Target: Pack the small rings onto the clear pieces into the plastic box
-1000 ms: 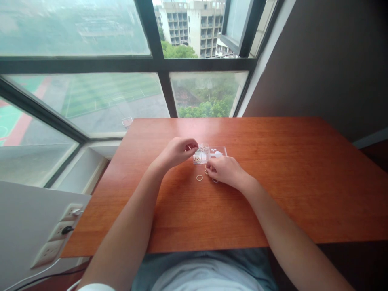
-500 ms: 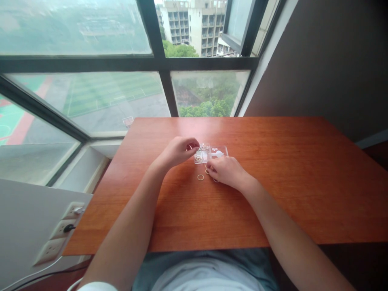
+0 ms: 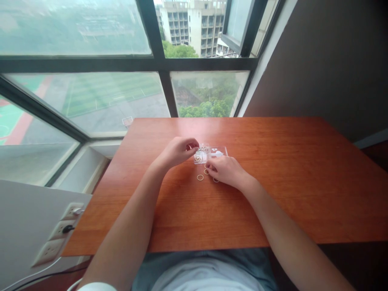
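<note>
A small clear plastic box [image 3: 198,162] lies on the table, its see-through lid [image 3: 222,150] folded out to the right with white marks on it. Several thin pale rings are inside its compartments. My left hand [image 3: 182,150] has thumb and fingers closed at the box's left side. In front of the box, my right hand [image 3: 226,169] is low over the table, fingertips pinched together beside a few loose rings. Whatever they pinch is hidden. One ring [image 3: 200,177] lies by itself to the left, and another ring [image 3: 216,180] is partly covered by my right hand.
The reddish-brown wooden table [image 3: 291,173] reaches to the windows [image 3: 209,93] at the back. A dark wall [image 3: 327,60] is on the right. At the lower left, wall sockets [image 3: 59,228] have plugs and cables.
Both hands keep nearly the same place and shape. The view has shifted very slightly; the box and rings look unmoved.
</note>
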`<state>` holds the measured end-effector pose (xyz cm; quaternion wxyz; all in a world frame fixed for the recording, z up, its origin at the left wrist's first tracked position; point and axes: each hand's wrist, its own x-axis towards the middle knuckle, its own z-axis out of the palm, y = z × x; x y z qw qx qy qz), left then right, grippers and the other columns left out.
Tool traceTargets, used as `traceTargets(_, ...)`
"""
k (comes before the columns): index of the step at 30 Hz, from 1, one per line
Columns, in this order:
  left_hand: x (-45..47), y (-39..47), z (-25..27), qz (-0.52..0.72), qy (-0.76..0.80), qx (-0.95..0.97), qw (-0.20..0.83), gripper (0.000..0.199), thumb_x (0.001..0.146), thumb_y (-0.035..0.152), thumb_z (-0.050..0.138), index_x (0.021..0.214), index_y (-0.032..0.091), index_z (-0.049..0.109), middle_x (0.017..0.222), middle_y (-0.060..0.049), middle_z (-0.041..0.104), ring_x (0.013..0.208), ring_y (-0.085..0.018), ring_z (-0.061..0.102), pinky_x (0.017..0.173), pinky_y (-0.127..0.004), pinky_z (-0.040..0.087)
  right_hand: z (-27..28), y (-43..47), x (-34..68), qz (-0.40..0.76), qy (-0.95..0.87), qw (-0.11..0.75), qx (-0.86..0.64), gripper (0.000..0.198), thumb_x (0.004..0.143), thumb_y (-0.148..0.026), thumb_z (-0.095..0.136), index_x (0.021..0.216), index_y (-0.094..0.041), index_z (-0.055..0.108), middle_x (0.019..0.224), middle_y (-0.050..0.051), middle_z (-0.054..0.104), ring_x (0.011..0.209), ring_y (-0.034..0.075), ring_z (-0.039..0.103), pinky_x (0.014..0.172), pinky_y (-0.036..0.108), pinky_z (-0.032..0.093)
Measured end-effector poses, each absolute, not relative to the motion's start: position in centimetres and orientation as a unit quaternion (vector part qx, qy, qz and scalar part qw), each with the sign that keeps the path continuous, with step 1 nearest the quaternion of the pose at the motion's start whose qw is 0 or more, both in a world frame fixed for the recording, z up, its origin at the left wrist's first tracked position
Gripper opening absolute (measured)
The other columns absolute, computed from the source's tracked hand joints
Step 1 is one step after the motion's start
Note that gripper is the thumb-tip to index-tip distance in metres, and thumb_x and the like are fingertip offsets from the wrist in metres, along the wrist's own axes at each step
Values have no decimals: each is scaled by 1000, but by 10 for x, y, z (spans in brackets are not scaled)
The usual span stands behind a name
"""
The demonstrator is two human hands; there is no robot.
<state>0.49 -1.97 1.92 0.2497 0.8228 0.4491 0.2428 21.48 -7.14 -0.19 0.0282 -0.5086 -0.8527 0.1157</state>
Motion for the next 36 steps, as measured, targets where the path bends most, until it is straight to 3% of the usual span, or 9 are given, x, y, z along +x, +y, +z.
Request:
traceTargets(22,5,-20,18,245,444,823,256,18,82,23,56,86,16,72,76,-4,71,67,-13,61,60,-21,45,-1,-71,214,100,-841,8,-531,21,89,-31,52,97,-26,70,91,5,72,80,19,65,67,27,40)
traceTargets(30,5,-19,15,249,438,823,261,18,83,23,55,86,16,71,77,-4,70,68,-13,61,61,-21,45,-6,-68,218,140,-835,134,-515,15,82,-26,58,90,-25,70,78,-2,72,70,13,60,60,23,33)
traceTargets(36,10,-22,18,258,425,816,295,17,83,24,57,87,15,71,77,-4,70,68,-13,61,60,-21,45,-5,-68,219,99,-800,252,-535,16,84,-26,55,87,-23,70,69,-2,69,64,12,59,64,23,37)
